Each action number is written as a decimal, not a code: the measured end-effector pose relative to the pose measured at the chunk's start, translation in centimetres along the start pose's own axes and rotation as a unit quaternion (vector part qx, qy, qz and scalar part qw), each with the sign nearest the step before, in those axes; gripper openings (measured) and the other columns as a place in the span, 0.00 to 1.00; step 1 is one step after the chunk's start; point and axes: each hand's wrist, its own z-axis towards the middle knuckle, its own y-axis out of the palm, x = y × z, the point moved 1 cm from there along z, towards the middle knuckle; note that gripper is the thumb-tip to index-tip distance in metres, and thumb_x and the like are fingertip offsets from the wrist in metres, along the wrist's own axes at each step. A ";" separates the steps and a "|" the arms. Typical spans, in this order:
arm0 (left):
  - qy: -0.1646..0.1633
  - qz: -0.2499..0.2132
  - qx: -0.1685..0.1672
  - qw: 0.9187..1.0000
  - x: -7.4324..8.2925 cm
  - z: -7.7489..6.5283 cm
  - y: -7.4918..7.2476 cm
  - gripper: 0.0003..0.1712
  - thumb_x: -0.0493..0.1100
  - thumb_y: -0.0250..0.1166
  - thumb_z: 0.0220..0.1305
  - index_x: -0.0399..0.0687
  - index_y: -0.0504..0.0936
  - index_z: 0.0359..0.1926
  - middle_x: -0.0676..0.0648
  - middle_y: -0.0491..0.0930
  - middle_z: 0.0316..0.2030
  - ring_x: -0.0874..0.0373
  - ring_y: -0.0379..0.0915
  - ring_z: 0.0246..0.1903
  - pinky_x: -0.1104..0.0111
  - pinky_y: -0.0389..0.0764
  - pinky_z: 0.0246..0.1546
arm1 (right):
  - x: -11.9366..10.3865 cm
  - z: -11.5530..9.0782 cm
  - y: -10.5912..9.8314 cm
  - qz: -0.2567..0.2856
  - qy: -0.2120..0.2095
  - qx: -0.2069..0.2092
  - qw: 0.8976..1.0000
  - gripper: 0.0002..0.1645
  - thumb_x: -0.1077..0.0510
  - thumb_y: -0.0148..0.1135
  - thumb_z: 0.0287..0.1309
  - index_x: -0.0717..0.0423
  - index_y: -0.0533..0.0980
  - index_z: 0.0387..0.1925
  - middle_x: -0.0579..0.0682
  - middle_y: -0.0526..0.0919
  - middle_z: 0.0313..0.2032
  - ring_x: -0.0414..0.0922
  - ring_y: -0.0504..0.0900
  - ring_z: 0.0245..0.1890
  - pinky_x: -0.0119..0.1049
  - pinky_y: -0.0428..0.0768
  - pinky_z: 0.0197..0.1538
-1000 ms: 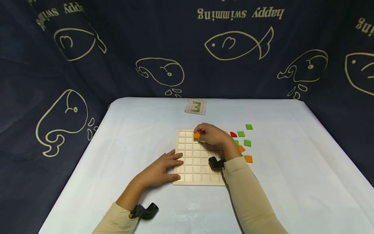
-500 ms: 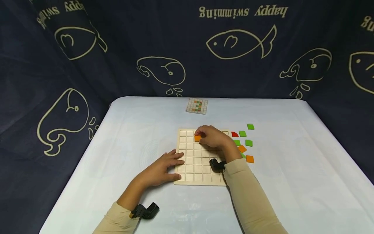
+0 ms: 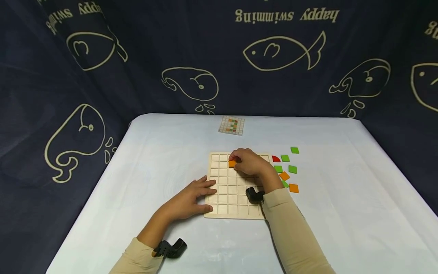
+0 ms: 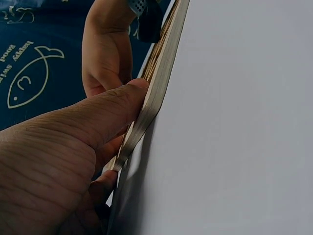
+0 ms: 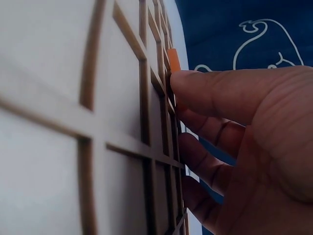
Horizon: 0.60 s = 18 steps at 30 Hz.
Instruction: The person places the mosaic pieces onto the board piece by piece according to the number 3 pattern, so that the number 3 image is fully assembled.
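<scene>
Dark patterned fabric (image 3: 191,38) is forming the backdrop across the upper frame, and a white-covered counter (image 3: 154,152) is filling the lower frame. At centre, a gridded wooden board (image 3: 232,199) is lying flat. The left hand (image 3: 188,198) is resting with spread fingers on the board's left edge, grasping nothing. The right hand (image 3: 251,163) is pinching an orange tile (image 3: 232,164) between thumb and fingers at the upper part of the grid. Compared with one second earlier, the tile is sitting slightly lower in the frame: it was appearing over the top row and is now lining up with the second row, third column from the left. For the placement work, this is suggesting a final alignment; the views are not showing whether the tile is fully seated. Right of the board, a red quarter-circle (image 3: 276,159), green tiles (image 3: 292,169) and two loose orange squares (image 3: 294,188) are lying. At upper centre, a pattern card (image 3: 231,125) is displaying a coloured grid.
</scene>
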 end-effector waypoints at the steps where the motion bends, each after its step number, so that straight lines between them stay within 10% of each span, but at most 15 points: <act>1: 0.002 0.002 0.000 1.000 0.0 0.1 0.0 0.30 0.46 0.72 0.61 0.39 0.79 0.61 0.44 0.65 0.71 0.43 0.45 0.75 0.44 0.46 0.72 | 0.0 0.0 0.0 -0.001 0.000 0.001 1.000 0.13 0.66 0.63 0.61 0.55 0.78 0.48 0.49 0.78 0.44 0.50 0.72 0.46 0.46 0.72 0.54; 18: -0.005 0.002 -0.001 1.000 0.0 0.1 0.1 0.30 0.46 0.72 0.60 0.39 0.79 0.61 0.45 0.66 0.70 0.44 0.45 0.75 0.44 0.45 0.72 | 0.3 0.3 0.3 -0.010 0.008 0.005 1.000 0.13 0.63 0.65 0.61 0.52 0.79 0.48 0.48 0.79 0.47 0.52 0.70 0.53 0.48 0.70 0.59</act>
